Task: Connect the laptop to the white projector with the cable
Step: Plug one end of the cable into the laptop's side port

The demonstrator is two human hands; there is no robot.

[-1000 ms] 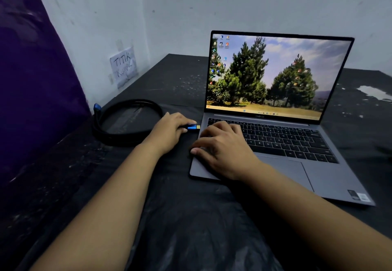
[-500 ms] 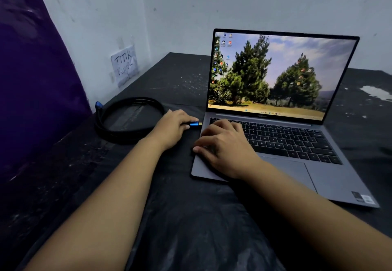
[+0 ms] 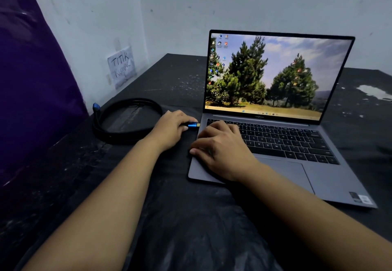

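An open grey laptop (image 3: 331, 177) stands on the black table, its screen lit with a picture of trees. My left hand (image 3: 169, 128) grips the blue plug (image 3: 193, 125) of a black cable, and the plug's gold tip points at the laptop's left edge, almost touching it. The black cable (image 3: 127, 137) lies coiled to the left, and its other blue plug (image 3: 96, 107) rests by the purple sheet. My right hand (image 3: 220, 149) lies flat on the laptop's left palm rest and keys. No projector is in view.
The black plastic table cover (image 3: 191, 228) is wrinkled near me. A purple sheet (image 3: 31, 79) hangs at the left. On the left wall a paper note (image 3: 122, 67) is taped. A white patch (image 3: 373, 91) marks the table at the far right.
My left hand has kept the blue plug at the laptop's left edge, edging slightly closer. My right hand stays on the laptop. The view has shifted a little.
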